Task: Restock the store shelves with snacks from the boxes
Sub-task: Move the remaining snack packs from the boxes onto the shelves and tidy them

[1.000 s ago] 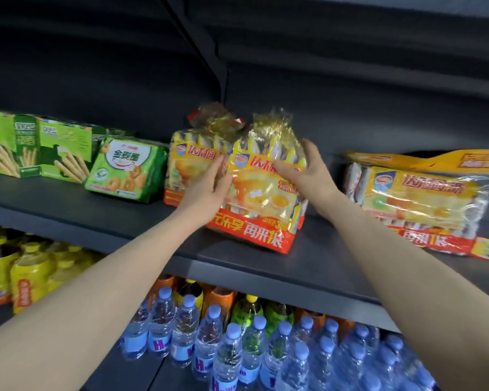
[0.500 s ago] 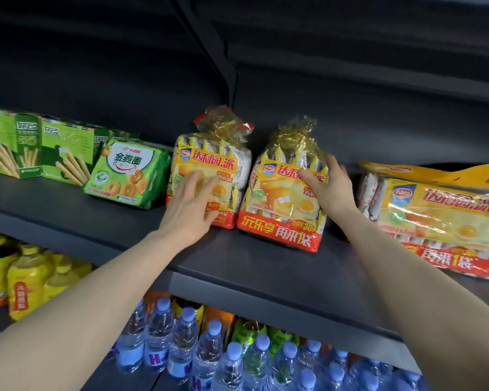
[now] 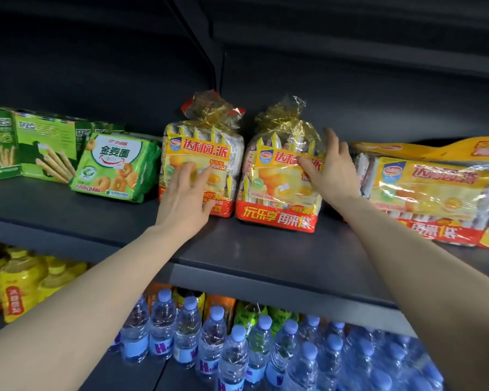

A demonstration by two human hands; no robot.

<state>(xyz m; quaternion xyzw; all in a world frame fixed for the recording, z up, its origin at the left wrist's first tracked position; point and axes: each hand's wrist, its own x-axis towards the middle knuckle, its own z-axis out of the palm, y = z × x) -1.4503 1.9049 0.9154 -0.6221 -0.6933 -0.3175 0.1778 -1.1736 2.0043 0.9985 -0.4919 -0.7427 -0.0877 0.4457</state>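
Note:
Two yellow snack bags with red bottoms stand upright side by side on the dark grey shelf [image 3: 119,221]. My left hand [image 3: 185,196] lies flat with straight fingers against the front of the left bag [image 3: 201,145]. My right hand [image 3: 332,170] rests on the upper right side of the right bag [image 3: 277,193], fingers straight along its edge and thumb across its front. The bags' crinkled gold tops point up. Both forearms reach in from below.
A third bag of the same kind [image 3: 429,190] lies flat at the right. A green biscuit pack [image 3: 110,165] and green stick-biscuit boxes [image 3: 40,148] sit to the left. On the shelf below stand water bottles [image 3: 209,348] and yellow bottles [image 3: 20,283].
Both hands first held one bag between them in front of the other. That bag now stands to the right of it, and my left hand has shifted onto the left bag.

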